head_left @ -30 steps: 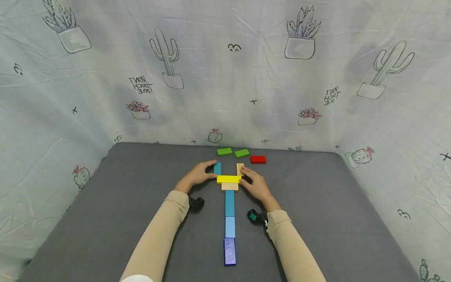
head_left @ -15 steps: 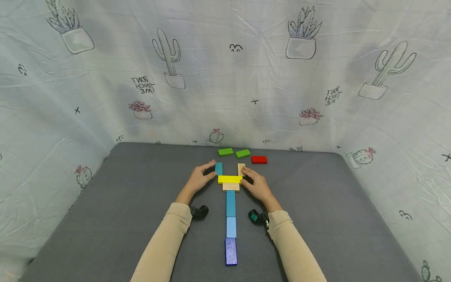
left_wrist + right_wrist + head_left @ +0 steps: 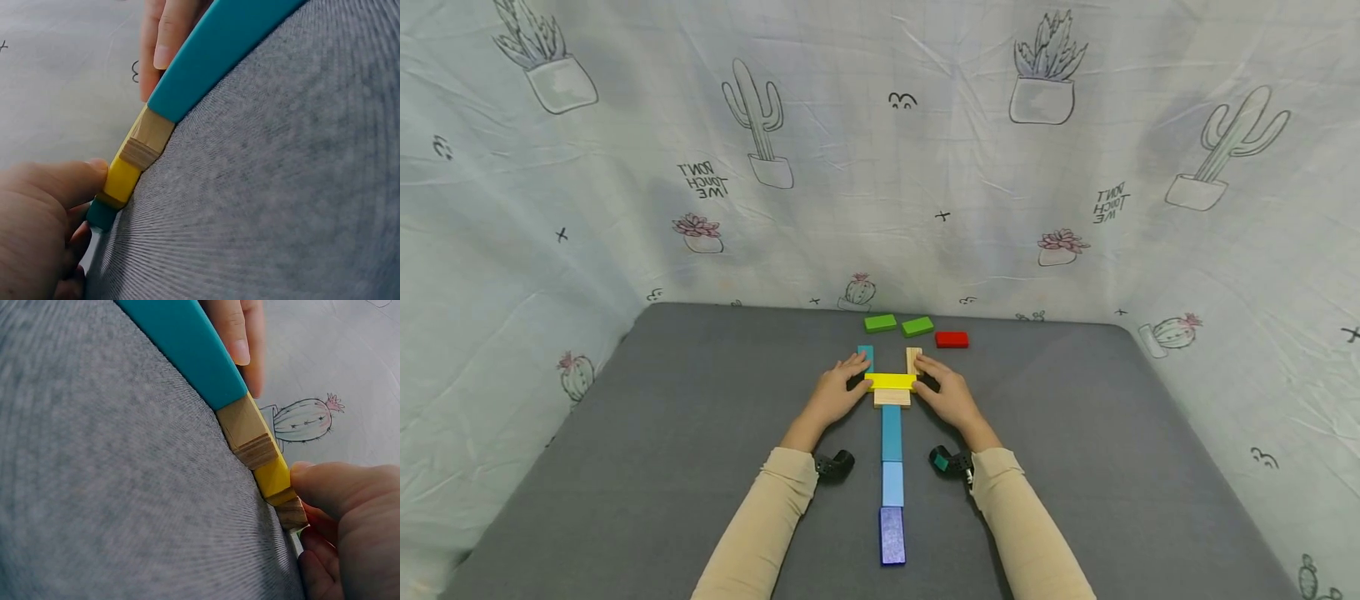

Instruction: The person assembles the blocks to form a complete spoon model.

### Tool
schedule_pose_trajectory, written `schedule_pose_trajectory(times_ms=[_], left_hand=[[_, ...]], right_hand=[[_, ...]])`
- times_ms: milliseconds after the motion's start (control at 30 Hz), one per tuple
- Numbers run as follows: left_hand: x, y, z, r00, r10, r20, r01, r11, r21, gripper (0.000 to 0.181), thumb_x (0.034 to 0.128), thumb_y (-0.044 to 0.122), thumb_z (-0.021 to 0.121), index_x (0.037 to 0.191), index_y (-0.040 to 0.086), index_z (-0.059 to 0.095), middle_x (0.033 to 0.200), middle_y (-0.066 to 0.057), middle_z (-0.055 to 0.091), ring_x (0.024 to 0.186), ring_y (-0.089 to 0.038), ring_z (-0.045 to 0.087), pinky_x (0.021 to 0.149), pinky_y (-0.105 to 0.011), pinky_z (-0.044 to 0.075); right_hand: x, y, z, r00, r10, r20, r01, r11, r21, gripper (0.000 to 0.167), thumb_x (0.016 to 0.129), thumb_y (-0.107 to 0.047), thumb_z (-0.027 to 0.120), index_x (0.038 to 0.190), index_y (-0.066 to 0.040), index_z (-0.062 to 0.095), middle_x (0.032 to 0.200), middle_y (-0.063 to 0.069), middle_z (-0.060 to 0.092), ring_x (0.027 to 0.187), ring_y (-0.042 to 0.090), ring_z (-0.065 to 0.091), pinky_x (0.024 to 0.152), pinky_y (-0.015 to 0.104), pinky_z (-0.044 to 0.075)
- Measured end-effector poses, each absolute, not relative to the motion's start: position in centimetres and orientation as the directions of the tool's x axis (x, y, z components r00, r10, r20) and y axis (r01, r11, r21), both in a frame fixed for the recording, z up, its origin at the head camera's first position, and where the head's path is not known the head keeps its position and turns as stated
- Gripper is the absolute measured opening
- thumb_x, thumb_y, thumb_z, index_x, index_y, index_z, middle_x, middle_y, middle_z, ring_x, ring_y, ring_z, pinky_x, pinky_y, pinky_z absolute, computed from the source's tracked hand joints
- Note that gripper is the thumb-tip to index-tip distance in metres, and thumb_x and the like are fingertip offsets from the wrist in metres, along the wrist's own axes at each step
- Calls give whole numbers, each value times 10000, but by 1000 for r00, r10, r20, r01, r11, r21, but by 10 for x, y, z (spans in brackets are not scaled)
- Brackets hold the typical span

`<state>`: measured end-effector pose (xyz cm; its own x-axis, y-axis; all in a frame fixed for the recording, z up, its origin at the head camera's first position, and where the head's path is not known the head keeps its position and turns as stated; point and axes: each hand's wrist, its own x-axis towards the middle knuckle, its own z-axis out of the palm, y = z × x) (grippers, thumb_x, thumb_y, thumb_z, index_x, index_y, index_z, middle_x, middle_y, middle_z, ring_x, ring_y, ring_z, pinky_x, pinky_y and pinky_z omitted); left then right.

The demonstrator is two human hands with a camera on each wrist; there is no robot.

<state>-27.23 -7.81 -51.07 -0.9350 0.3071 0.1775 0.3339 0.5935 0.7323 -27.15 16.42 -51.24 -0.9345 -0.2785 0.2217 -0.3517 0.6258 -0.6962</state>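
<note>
Yellow block (image 3: 891,382) lies crosswise on gray table (image 3: 662,467). Left hand (image 3: 832,393), thumb and fingers apart, thumb touching yellow block's left end, fingers at teal block (image 3: 868,350) just beyond it; right hand (image 3: 950,396) likewise spread, thumb on right end, fingers at far wooden block (image 3: 912,358).

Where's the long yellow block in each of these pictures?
Head: the long yellow rectangular block lies crosswise, below centre.
Left wrist: left of centre, slightly low.
Right wrist: right of centre, slightly low.
Shared landmark: the short pale wooden block along its near side.
</note>
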Motion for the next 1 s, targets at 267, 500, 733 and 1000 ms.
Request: schedule_pose_trajectory(times_ms=[267, 500, 733, 1000], left_hand=[[-272, -78, -509, -935, 302, 187, 340, 605, 720, 476, 960, 289, 571, 1389, 98, 494, 1500, -51, 376, 1415, -264, 302, 1180, -501, 184], [-273, -78, -511, -936, 302, 183, 339, 618, 709, 484, 958, 300, 573, 1392, 105, 490, 1500, -35, 378, 1412, -254, 308, 1178, -494, 195], [-273, -79, -511, -926, 310, 216, 367, 605, 707, 481, 952, 281, 585, 1379, 76, 501, 1486, -56, 398, 1397, -249, 338, 1178, -458, 217], [-273, -80, -511, -926, 306, 220, 368, 613, 699, 486, 947, 281, 593, 1378, 76, 503, 1485, -57, 402, 1392, -251, 348, 1176, -444, 228]], right_hand=[[-272, 165, -509, -943, -223, 247, -331, 565, -755, 486, 923, -216, 631, 1366, -52, 515, 1452, 77, 460, 1352, 296, 402, 1107, 506, 338], [-272, 168, -508, -950, -88, 301, -306, 473, -826, 447, 909, -139, 647, 1331, -31, 546, 1395, 143, 510, 1291, 317, 472, 1070, 466, 402], [-281, 179, -507, -951, 164, 262, -173, 420, -891, 445, 902, -101, 631, 1328, -21, 535, 1344, 183, 536, 1259, 327, 495, 1074, 433, 407], [-298, 195, -504, -951, 230, 205, -86, 442, -893, 483, 898, -70, 613, 1353, 19, 482, 1353, 227, 491, 1279, 352, 452, 1088, 429, 388]])
